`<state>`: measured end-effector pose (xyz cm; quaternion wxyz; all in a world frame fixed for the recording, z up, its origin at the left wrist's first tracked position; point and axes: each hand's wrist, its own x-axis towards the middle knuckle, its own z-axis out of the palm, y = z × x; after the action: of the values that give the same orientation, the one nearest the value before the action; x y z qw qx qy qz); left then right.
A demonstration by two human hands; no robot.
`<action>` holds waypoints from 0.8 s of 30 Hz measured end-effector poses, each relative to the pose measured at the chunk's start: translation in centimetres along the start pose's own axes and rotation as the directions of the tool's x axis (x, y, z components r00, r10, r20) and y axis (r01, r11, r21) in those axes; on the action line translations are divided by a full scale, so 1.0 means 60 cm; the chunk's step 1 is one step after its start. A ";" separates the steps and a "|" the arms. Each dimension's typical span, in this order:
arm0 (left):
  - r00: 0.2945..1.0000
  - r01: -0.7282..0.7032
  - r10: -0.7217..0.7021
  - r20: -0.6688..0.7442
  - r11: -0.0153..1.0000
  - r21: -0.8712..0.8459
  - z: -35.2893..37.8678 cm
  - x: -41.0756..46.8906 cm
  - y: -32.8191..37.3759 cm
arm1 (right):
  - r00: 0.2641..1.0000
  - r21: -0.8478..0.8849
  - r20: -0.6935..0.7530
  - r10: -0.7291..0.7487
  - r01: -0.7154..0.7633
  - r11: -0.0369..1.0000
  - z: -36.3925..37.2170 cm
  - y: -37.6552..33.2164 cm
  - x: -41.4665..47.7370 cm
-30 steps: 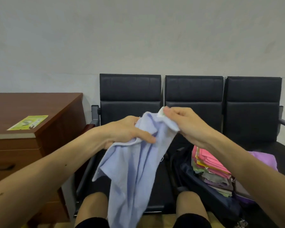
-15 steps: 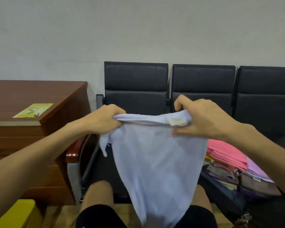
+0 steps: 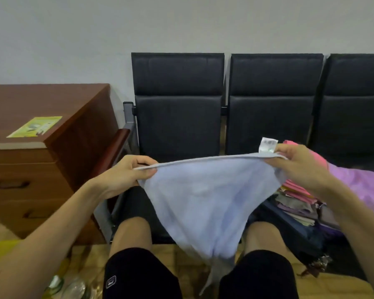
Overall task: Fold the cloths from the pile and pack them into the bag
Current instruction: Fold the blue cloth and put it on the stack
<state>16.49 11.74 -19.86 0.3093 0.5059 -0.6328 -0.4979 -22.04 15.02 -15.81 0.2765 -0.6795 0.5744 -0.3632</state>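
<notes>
Wooden flooring is seen nearest the camera, under the person's bare knees and black shorts (image 3: 136, 275), with some shiny litter at the lower left that cannot be identified. Between the knees hangs the light blue cloth (image 3: 205, 203), which is now stretched out by its top edge; a second ago it was bunched between hands held close together, so the hands have been drawn apart and the cloth opened to its width. From this it is judged that the edge has been found and that the first fold can be made next. One end of the top edge is pinched by the left hand (image 3: 125, 175), its fingers (image 3: 145, 161) curled round the hem; the other end is pinched by the right hand (image 3: 300, 167), just below a white care label (image 3: 267, 145) that stands up from the hem.

Beyond the right hand, a stack of folded cloths (image 3: 296, 201), pink, grey and purple, is seen in a dark bag (image 3: 294, 231) lying open on the middle seat, with a loose purple cloth (image 3: 358, 184) beside it towards the right edge. Packing is therefore judged to be well under way.

Farther back, three black chairs (image 3: 177, 108) are joined in a row against a plain grey wall. At the left, a brown wooden drawer cabinet (image 3: 30, 169) is seen, a yellow-green leaflet (image 3: 36, 126) lying on its top surface.
</notes>
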 end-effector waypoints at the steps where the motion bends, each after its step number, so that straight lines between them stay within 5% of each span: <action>1: 0.999 -0.002 -0.002 -0.041 0.996 -0.092 0.011 -0.001 -0.021 | 0.999 -0.002 0.000 0.049 -0.049 0.999 0.010 0.022 -0.007; 7: 0.890 0.065 -0.177 -0.420 0.961 -0.268 0.085 0.010 -0.117 | 0.953 0.214 -0.001 0.304 -0.297 0.931 0.065 0.111 -0.030; 15: 0.821 0.090 -0.298 -0.486 0.910 -0.406 0.095 0.024 -0.163 | 0.916 0.440 -0.006 0.400 -0.357 0.824 0.114 0.132 -0.028; 23: 0.519 0.428 -0.672 -0.528 0.739 -0.520 0.142 0.033 -0.183 | 0.869 0.500 0.040 0.494 -0.445 0.743 0.160 0.124 -0.031; 24: 0.522 0.465 -0.675 -0.522 0.738 -0.489 0.153 0.027 -0.168 | 0.855 0.493 0.059 0.515 -0.473 0.730 0.165 0.122 -0.035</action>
<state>11.12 13.23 -32.41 0.4026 0.7785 -0.1929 -0.4412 -18.42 15.26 -27.78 0.5024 -0.3934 0.6335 -0.4375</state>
